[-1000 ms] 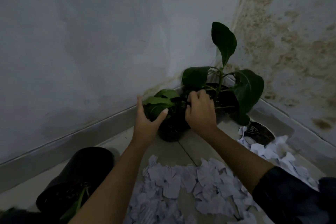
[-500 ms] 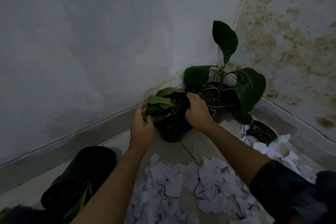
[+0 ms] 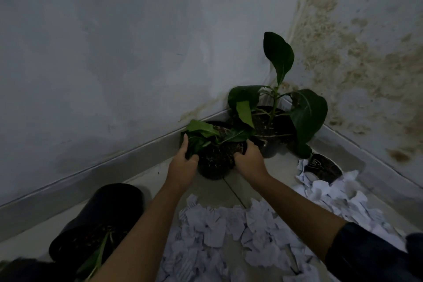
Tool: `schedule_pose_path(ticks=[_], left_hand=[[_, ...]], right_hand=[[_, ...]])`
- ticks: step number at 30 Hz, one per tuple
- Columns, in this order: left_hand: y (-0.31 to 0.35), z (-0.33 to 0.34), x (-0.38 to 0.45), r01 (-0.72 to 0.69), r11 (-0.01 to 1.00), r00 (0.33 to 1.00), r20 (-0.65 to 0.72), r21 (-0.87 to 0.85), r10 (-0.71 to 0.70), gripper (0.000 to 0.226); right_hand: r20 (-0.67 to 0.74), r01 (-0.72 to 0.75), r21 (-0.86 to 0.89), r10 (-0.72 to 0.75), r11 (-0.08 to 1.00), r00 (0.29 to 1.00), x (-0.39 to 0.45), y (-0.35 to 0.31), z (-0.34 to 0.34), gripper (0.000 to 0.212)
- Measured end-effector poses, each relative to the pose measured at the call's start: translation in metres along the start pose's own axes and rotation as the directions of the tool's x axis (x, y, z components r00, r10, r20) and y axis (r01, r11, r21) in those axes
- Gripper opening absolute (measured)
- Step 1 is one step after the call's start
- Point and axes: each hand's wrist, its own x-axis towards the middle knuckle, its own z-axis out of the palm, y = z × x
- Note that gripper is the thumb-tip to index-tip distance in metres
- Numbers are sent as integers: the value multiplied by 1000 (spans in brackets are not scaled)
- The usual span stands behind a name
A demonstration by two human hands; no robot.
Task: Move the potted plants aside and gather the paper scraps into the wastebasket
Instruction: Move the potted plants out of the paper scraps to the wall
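Observation:
A small black pot with light green leaves stands near the room's corner. My left hand grips its left rim and my right hand grips its right rim. Behind it, in the corner, is a bigger potted plant with dark broad leaves. A third black pot sits at the lower left by the wall. White paper scraps lie heaped on the floor below my arms and spread to the right. No wastebasket shows.
A dark round object, partly under scraps, lies right of the big plant. Stained walls meet in the corner, with a grey skirting board along the floor. Bare tile lies between the held pot and the scraps.
Both hands have moved from the leaves down onto the small pot's rim, one at each side. The pot stands a little nearer the wall; the view shifted slightly.

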Motion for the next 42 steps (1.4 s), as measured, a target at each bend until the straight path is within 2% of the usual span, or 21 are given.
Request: schedule_pose_path(ticks=[3, 6, 13, 15, 17, 21, 23, 24, 26, 28, 30, 33, 35, 37, 39, 42], left_hand=[[5, 3, 1, 46, 985, 998, 39, -164, -40, 64], [9, 3, 3, 42, 967, 998, 45, -251, -32, 66], [9, 3, -2, 104, 978, 989, 122, -180, -82, 78], [12, 1, -3, 115, 978, 987, 130, -171, -93, 80], [13, -1, -5, 124, 980, 986, 126, -156, -105, 87], [15, -1, -17, 123, 974, 990, 88, -191, -108, 95], [10, 1, -29, 119, 991, 986, 129, -61, -110, 91], [3, 1, -34, 108, 994, 982, 155, 32, -112, 89], [-20, 3, -43, 77, 945, 960, 233, 317, -156, 85], [-48, 7, -54, 3, 777, 913, 315, 629, -259, 84], [-74, 16, -71, -78, 660, 882, 360, 748, -303, 81], [-95, 32, -99, -196, 586, 878, 406, 786, -251, 72], [-97, 38, -112, -256, 582, 866, 451, 772, -217, 71], [-95, 39, -121, -304, 590, 840, 502, 748, -204, 71], [-91, 37, -126, -332, 637, 797, 568, 696, -206, 66], [-84, 27, -127, -315, 787, 740, 657, 530, -146, 50]], right_hand=[[62, -78, 164, 69, 983, 996, 4, 1, 2, 53], [223, -260, 410, 181, 874, 958, 12, 0, 2, 59], [333, -297, 465, 146, 834, 931, 5, 2, -3, 79], [370, -343, 517, 157, 784, 916, 6, 3, -5, 79], [391, -349, 511, 150, 786, 908, 4, 3, -6, 78], [269, -216, 439, 102, 872, 958, -19, -7, -11, 68], [191, -111, 342, 47, 933, 981, -33, -2, -10, 55], [205, -60, 245, 8, 968, 979, -40, 4, -8, 51], [383, 81, -73, -47, 994, 923, -54, 20, -2, 54], [577, 267, -379, 1, 886, 817, -63, 46, 5, 66], [676, 401, -476, 34, 783, 736, -74, 65, 6, 68], [740, 487, -492, 53, 721, 670, -91, 82, 6, 68], [761, 532, -527, 89, 663, 643, -98, 92, 2, 79], [785, 576, -529, 101, 623, 611, -105, 103, -5, 81], [811, 603, -507, 106, 616, 575, -111, 108, -16, 75], [853, 610, -430, 77, 665, 517, -121, 94, -33, 72]])
